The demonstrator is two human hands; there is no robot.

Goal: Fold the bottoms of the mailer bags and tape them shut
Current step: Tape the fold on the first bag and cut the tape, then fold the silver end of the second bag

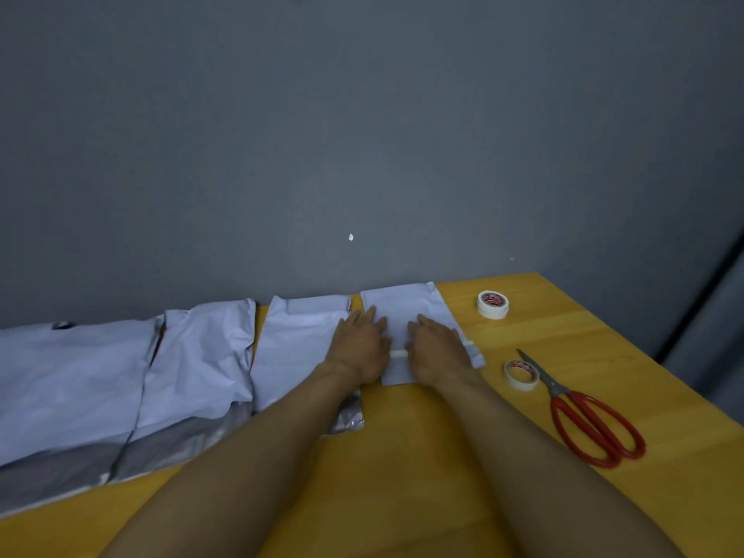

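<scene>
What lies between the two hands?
Head view: a strip of pale tape crosses the white mailer bag between the left hand and right hand.

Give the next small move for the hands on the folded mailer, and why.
Probably slide both hands outward along the tape strip to press it down. The left hand and right hand lie flat on the folded mailer bag, the strip shows between them, and its right end sticks out past the right hand, perhaps unpressed.

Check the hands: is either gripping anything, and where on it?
Nothing is gripped. The left hand and right hand lie flat with straight fingers, pressing on the small mailer bag where a tape strip crosses it.
</scene>
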